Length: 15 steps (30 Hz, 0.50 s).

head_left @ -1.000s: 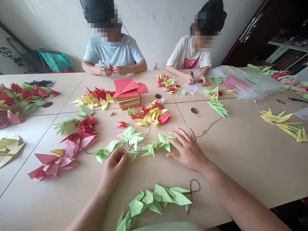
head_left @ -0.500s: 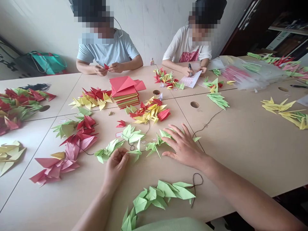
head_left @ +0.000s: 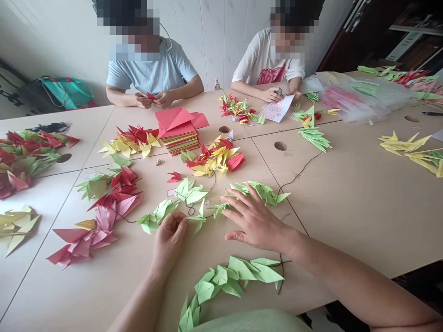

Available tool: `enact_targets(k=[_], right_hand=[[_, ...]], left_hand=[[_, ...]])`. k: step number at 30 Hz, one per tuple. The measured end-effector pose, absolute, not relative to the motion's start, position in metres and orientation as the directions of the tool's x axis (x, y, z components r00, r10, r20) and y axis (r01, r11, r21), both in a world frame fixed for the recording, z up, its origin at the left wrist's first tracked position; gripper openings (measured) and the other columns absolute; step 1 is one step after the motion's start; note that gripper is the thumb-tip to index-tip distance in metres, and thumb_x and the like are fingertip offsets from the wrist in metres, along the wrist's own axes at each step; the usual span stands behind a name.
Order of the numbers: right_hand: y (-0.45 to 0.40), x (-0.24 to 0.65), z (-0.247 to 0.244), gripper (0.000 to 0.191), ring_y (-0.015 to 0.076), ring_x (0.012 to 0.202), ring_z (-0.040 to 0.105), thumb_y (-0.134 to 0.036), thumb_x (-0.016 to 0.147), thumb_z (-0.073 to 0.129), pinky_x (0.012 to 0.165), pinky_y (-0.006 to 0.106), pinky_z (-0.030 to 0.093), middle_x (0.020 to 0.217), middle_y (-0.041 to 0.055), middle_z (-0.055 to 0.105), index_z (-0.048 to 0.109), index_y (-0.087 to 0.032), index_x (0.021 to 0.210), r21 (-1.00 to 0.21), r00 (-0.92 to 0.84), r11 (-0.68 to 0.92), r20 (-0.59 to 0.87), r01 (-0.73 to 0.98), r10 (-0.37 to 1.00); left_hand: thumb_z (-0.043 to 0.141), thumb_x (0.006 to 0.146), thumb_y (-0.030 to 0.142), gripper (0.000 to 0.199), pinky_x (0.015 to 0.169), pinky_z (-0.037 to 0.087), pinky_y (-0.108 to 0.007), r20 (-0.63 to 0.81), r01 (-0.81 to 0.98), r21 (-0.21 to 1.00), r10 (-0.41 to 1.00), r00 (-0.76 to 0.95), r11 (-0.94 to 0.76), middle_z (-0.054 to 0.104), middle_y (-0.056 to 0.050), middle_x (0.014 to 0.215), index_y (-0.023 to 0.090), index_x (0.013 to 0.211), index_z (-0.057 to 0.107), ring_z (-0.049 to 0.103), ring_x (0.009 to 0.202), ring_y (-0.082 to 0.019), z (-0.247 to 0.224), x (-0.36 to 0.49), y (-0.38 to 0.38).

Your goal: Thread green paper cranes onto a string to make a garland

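Note:
My left hand (head_left: 169,236) is closed in a pinch at the left tip of a small green paper crane (head_left: 200,219); whether the dark thread is also between the fingers cannot be told. My right hand (head_left: 254,222) is open, its fingers spread over a row of green paper cranes (head_left: 268,192), which it partly hides. Left of the crane lie more green cranes (head_left: 188,191) with a loop of black thread (head_left: 191,210). Nearest my body curves a green crane string (head_left: 224,279), its dark thread end crossed at the right.
A red paper stack (head_left: 177,131) and mixed red and yellow cranes (head_left: 216,157) lie ahead. Pink and red cranes (head_left: 100,226) are at left. Across the table (head_left: 360,193), one person (head_left: 152,69) folds red paper; another (head_left: 266,60) holds a pen over a sheet.
My right hand has slid slightly left across the green cranes, uncovering more of them on its right. My left hand keeps its pinch. The right co-worker's pen hand has tilted lower.

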State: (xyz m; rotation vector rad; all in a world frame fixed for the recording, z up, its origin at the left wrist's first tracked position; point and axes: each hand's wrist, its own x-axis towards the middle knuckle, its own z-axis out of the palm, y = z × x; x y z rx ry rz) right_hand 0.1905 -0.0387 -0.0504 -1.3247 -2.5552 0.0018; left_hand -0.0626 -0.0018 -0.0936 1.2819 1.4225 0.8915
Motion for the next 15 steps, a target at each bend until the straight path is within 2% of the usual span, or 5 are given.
enact_targets(k=[2,7,12,15], right_hand=[[-0.038,0.187,-0.05,0.055,0.0336,0.137,0.032,-0.061,0.095,0.038,0.112,0.064,0.018,0.139,0.0139,0.052,0.065,-0.017,0.113,-0.127,-0.539,0.575,0.23,0.808,0.81],[-0.034,0.166,-0.044,0.058,0.0316,0.139,0.03,-0.062,0.095,0.035,0.112,0.065,0.017,0.142,0.0136,0.05,0.059,-0.018,0.124,-0.139,-0.609,0.652,0.253,0.746,0.751],[-0.029,0.142,-0.053,0.052,0.0327,0.14,0.029,-0.054,0.092,0.052,0.112,0.066,0.02,0.143,0.0154,0.048,0.06,-0.013,0.123,-0.112,-0.655,0.68,0.197,0.724,0.73],[-0.03,0.142,-0.055,0.05,0.0323,0.14,0.03,-0.052,0.092,0.053,0.112,0.065,0.022,0.143,0.015,0.049,0.061,-0.013,0.121,-0.121,-0.652,0.679,0.199,0.724,0.731]], left_hand=[[0.065,0.078,0.036,0.02,0.054,0.037,-0.023,-0.186,0.257,0.951,0.981,0.043,0.169,0.055,0.003,0.066,0.019,0.084,0.058,0.051,0.06,-0.013,-0.093,-0.062,-0.002],[0.066,0.076,0.035,0.019,0.054,0.037,-0.023,-0.168,0.259,0.954,0.984,0.055,0.149,0.056,0.003,0.065,0.019,0.084,0.059,0.05,0.058,-0.013,-0.092,-0.06,-0.003],[0.068,0.075,0.036,0.02,0.054,0.039,-0.023,-0.144,0.262,0.958,0.987,0.074,0.12,0.056,0.003,0.065,0.019,0.081,0.059,0.05,0.058,-0.013,-0.09,-0.059,-0.004],[0.068,0.074,0.036,0.02,0.054,0.039,-0.023,-0.131,0.258,0.96,0.988,0.084,0.106,0.056,0.002,0.067,0.019,0.078,0.059,0.049,0.058,-0.012,-0.089,-0.058,-0.003]])
